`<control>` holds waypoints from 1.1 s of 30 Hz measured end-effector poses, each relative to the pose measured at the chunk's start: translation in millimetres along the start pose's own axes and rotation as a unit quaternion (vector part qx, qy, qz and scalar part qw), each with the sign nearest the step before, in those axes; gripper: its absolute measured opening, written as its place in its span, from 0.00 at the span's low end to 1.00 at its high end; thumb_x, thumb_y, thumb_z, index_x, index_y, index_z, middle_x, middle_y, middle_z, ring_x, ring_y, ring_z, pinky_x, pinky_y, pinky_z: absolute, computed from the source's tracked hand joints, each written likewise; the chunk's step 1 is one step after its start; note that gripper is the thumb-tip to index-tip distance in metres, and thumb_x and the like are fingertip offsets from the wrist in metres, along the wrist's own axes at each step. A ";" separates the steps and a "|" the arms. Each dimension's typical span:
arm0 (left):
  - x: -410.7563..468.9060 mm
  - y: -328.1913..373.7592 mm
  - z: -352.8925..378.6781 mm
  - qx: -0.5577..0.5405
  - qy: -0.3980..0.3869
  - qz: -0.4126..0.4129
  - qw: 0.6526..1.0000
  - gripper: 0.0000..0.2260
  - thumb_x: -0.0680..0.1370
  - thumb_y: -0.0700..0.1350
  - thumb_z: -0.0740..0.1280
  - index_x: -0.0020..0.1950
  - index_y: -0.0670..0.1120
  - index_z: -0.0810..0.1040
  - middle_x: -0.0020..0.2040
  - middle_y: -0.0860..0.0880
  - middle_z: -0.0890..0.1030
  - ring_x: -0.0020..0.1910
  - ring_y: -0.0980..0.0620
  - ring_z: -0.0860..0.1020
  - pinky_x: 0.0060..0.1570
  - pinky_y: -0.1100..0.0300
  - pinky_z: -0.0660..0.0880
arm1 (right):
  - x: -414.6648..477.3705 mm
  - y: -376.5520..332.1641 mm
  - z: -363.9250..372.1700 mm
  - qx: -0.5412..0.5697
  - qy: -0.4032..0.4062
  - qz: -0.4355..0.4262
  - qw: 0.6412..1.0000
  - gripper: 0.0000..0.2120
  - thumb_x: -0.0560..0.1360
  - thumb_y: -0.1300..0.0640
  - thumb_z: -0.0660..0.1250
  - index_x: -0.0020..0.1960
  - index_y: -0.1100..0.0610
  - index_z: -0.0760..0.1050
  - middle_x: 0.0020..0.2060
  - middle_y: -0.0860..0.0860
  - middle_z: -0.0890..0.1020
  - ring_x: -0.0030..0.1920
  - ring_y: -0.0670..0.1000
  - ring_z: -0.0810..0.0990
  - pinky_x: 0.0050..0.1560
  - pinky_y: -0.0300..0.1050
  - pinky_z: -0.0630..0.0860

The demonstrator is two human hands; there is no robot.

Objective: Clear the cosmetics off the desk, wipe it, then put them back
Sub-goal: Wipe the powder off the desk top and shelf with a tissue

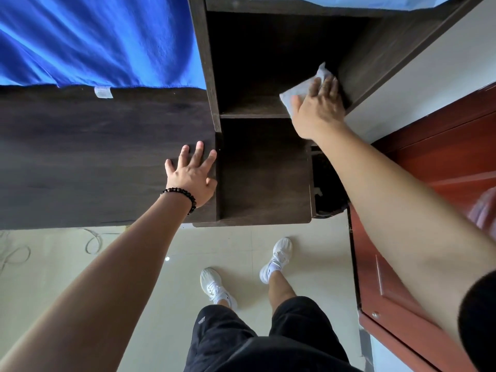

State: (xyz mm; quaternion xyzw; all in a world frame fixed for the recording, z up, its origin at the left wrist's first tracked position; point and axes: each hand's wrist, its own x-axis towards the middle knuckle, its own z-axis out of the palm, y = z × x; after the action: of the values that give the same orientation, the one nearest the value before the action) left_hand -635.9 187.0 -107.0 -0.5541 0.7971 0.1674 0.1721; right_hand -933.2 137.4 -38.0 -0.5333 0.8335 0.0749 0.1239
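Observation:
A dark wooden desk [94, 157] fills the left of the view, with a dark shelf unit [249, 108] joined to its right end. My left hand [192, 174] lies flat on the desk's right edge, fingers spread, a bead bracelet on the wrist. My right hand [318, 108] reaches into the upper shelf compartment and presses a white cloth [298, 89] against the shelf board near its right wall, fingers straight. No cosmetics are in view.
A blue cloth [94, 38] hangs over the back of the desk. A red-brown door [442, 162] stands at the right. Below the shelf unit lies pale tiled floor [134, 264] with my white shoes [276, 259] and loose cables [16, 253] at the left.

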 end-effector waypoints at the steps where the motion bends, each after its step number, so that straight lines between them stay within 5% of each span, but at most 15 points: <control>1: -0.8 0.6 0.2 0.000 0.000 -0.001 1.000 0.31 0.79 0.56 0.56 0.78 0.59 0.44 0.80 0.53 0.42 0.78 0.44 0.43 0.72 0.35 0.52 | 7.7 -9.6 -4.7 0.008 -0.008 0.008 1.000 0.34 0.83 0.41 0.43 0.80 0.63 0.43 0.79 0.65 0.43 0.79 0.62 0.42 0.79 0.56 0.45; 5: -9.6 1.2 4.6 0.004 0.007 -0.007 1.000 0.31 0.79 0.55 0.57 0.78 0.57 0.48 0.80 0.50 0.44 0.78 0.43 0.45 0.72 0.38 0.56 | 15.5 -61.7 -10.7 0.020 -0.020 -0.005 1.000 0.34 0.83 0.41 0.44 0.80 0.60 0.38 0.77 0.67 0.38 0.77 0.68 0.38 0.77 0.61 0.39; 11: -24.1 7.9 14.0 0.000 0.013 -0.020 1.000 0.29 0.80 0.54 0.55 0.79 0.56 0.48 0.80 0.50 0.44 0.78 0.43 0.45 0.73 0.40 0.53 | -54.5 -106.4 23.2 0.000 0.035 -0.249 0.968 0.28 0.82 0.49 0.51 0.80 0.49 0.52 0.79 0.63 0.49 0.76 0.72 0.46 0.76 0.65 0.43; 14: -24.3 6.9 12.1 -0.004 0.015 -0.018 1.000 0.29 0.79 0.54 0.56 0.79 0.56 0.49 0.80 0.50 0.45 0.78 0.43 0.46 0.73 0.39 0.54 | -63.7 -65.5 34.8 -0.035 0.056 -0.243 0.968 0.29 0.82 0.51 0.52 0.81 0.54 0.50 0.79 0.63 0.51 0.77 0.69 0.47 0.78 0.61 0.47; 20: -24.0 6.2 9.2 0.002 0.008 -0.016 1.000 0.29 0.79 0.55 0.57 0.78 0.57 0.49 0.80 0.51 0.45 0.78 0.43 0.46 0.72 0.40 0.55 | -36.6 22.7 29.1 -0.085 0.045 -0.079 0.992 0.39 0.78 0.57 0.60 0.80 0.62 0.39 0.78 0.67 0.44 0.79 0.65 0.44 0.78 0.57 0.48; 25: -21.6 4.1 8.8 0.003 -0.008 -0.015 1.000 0.30 0.79 0.56 0.57 0.79 0.58 0.47 0.80 0.51 0.43 0.78 0.43 0.45 0.73 0.40 0.54 | 4.9 8.8 0.7 0.018 0.004 -0.058 0.998 0.35 0.81 0.46 0.51 0.80 0.64 0.44 0.78 0.67 0.44 0.79 0.65 0.45 0.78 0.57 0.47; 28: -20.7 3.9 8.2 0.005 -0.019 -0.013 1.000 0.31 0.79 0.56 0.57 0.79 0.58 0.46 0.80 0.51 0.42 0.78 0.43 0.44 0.73 0.40 0.53 | 19.8 -21.2 -8.2 0.036 -0.002 -0.023 0.999 0.35 0.81 0.41 0.50 0.81 0.56 0.43 0.78 0.66 0.41 0.77 0.69 0.43 0.76 0.65 0.45; 33: -20.7 4.6 7.7 0.010 -0.013 -0.015 1.000 0.31 0.78 0.56 0.57 0.78 0.58 0.46 0.80 0.52 0.42 0.78 0.43 0.45 0.73 0.40 0.54 | -22.3 -90.3 16.2 -0.004 0.013 -0.212 0.977 0.31 0.81 0.41 0.48 0.81 0.48 0.47 0.80 0.61 0.44 0.76 0.73 0.41 0.75 0.69 0.40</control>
State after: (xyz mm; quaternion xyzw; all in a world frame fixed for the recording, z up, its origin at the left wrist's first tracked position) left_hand -632.8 209.2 -104.0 -0.5618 0.7883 0.1637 0.1902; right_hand -840.4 123.0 -46.5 -0.6992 0.7029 0.0431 0.1237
